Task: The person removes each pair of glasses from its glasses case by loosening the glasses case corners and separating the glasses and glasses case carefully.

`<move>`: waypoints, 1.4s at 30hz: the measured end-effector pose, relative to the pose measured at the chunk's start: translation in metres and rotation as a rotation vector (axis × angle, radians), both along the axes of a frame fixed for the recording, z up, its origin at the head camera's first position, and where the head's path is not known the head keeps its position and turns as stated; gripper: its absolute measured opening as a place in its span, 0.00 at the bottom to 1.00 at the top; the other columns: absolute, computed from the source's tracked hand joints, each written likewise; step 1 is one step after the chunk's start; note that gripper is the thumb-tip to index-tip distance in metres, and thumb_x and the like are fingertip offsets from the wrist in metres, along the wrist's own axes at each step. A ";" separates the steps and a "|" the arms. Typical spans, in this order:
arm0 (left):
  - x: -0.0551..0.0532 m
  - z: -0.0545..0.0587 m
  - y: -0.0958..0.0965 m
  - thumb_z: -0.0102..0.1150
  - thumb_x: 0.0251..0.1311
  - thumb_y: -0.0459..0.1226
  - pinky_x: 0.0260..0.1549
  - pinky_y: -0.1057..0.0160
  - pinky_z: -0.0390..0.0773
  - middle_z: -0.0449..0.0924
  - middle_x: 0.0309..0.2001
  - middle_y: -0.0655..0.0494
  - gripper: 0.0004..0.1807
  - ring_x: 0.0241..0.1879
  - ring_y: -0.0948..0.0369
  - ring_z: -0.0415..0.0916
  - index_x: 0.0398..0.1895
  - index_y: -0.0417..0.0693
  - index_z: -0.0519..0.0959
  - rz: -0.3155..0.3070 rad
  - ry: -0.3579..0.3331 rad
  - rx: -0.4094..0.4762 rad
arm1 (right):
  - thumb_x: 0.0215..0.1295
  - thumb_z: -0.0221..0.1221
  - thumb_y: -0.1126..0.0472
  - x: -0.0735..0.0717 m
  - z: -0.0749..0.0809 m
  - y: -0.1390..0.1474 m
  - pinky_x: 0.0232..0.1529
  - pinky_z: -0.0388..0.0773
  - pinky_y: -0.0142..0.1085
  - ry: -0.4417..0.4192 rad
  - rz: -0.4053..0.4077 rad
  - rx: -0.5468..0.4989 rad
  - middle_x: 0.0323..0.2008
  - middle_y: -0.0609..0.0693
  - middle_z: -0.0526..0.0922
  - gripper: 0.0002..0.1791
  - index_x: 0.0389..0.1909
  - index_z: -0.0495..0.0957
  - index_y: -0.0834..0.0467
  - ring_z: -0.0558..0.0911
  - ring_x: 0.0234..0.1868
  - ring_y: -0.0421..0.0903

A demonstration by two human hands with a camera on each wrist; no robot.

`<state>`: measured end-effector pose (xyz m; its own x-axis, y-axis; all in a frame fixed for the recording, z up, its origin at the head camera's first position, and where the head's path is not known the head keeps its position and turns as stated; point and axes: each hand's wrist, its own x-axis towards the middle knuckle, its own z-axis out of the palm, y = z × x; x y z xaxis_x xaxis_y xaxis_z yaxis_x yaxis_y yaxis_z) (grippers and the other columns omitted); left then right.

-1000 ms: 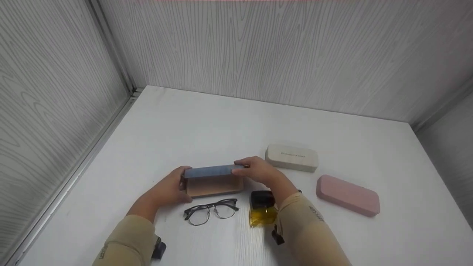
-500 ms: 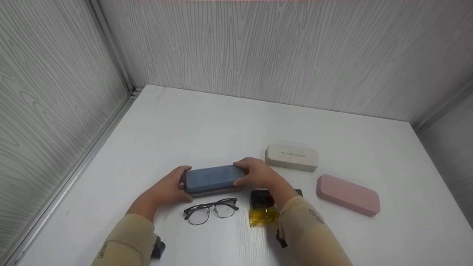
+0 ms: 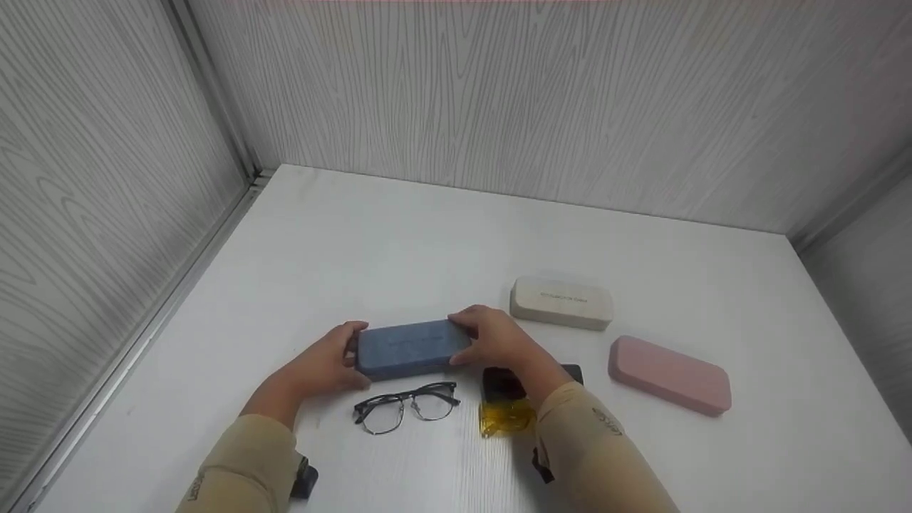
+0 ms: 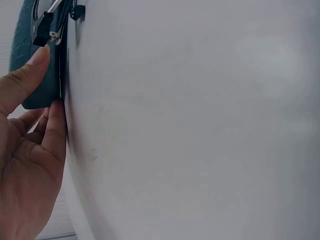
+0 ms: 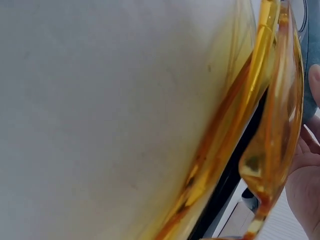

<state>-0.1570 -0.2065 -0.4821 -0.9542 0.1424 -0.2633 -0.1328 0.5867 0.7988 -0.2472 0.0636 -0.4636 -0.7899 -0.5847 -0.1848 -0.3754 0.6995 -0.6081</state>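
A blue glasses case (image 3: 413,347) lies on the white table with its lid down. My left hand (image 3: 324,363) holds its left end, thumb at the front and fingers behind. At the right end, my right hand (image 3: 499,338) grips the case between thumb and fingers. Black half-rim eyeglasses (image 3: 406,406) lie just in front of the case, lenses toward me. In the left wrist view, the thumb of the left hand (image 4: 30,155) presses the side of the case (image 4: 47,80). Yellow glasses (image 5: 272,135) partly cover the right hand (image 5: 305,185) in the right wrist view.
Under the right forearm are the yellow glasses (image 3: 506,420), with a black item (image 3: 499,385) behind them, both partly hidden. A cream case (image 3: 561,303) with lettering stands behind, and a pink case (image 3: 670,375) lies to the right. Wood-grain panels (image 3: 499,92) enclose the table (image 3: 399,228).
The lid of the blue case has swung down from standing partly raised, over its brown inside, to fully closed. Both hands have stayed at its ends; the eyeglasses have not moved.
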 end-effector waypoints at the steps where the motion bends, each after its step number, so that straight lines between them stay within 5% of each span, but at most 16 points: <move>1: 0.000 0.000 0.000 0.72 0.39 0.31 0.59 0.57 0.66 0.63 0.60 0.45 0.52 0.60 0.52 0.63 0.68 0.42 0.50 -0.005 0.003 -0.009 | 0.40 0.73 0.54 0.001 -0.001 0.000 0.58 0.68 0.38 0.002 -0.001 0.004 0.56 0.45 0.72 0.43 0.62 0.68 0.50 0.71 0.53 0.43; 6: 0.000 0.001 0.000 0.70 0.40 0.30 0.60 0.55 0.65 0.59 0.62 0.44 0.50 0.61 0.51 0.62 0.68 0.41 0.51 -0.012 0.013 -0.044 | 0.40 0.73 0.55 0.005 -0.003 -0.001 0.59 0.68 0.37 0.020 0.019 0.008 0.56 0.44 0.71 0.44 0.63 0.66 0.50 0.71 0.54 0.42; 21: -0.002 -0.002 0.000 0.73 0.36 0.31 0.57 0.57 0.68 0.62 0.59 0.45 0.52 0.60 0.51 0.64 0.66 0.42 0.53 0.004 -0.017 0.032 | 0.44 0.70 0.59 0.012 -0.008 0.001 0.64 0.60 0.41 0.047 0.029 0.075 0.62 0.50 0.65 0.47 0.67 0.57 0.53 0.65 0.62 0.47; 34: -0.010 0.005 0.000 0.75 0.34 0.35 0.56 0.56 0.68 0.65 0.50 0.49 0.39 0.54 0.54 0.66 0.54 0.41 0.65 -0.072 0.059 -0.082 | 0.41 0.71 0.60 0.004 -0.004 0.003 0.62 0.62 0.41 0.024 0.001 0.038 0.60 0.50 0.68 0.47 0.65 0.61 0.54 0.67 0.59 0.47; 42: -0.021 0.015 -0.001 0.75 0.35 0.39 0.57 0.53 0.66 0.65 0.54 0.48 0.40 0.55 0.52 0.65 0.55 0.42 0.66 -0.041 0.082 -0.077 | 0.44 0.67 0.66 -0.008 0.008 0.005 0.61 0.65 0.39 0.002 -0.018 -0.031 0.62 0.51 0.65 0.45 0.66 0.60 0.55 0.67 0.61 0.48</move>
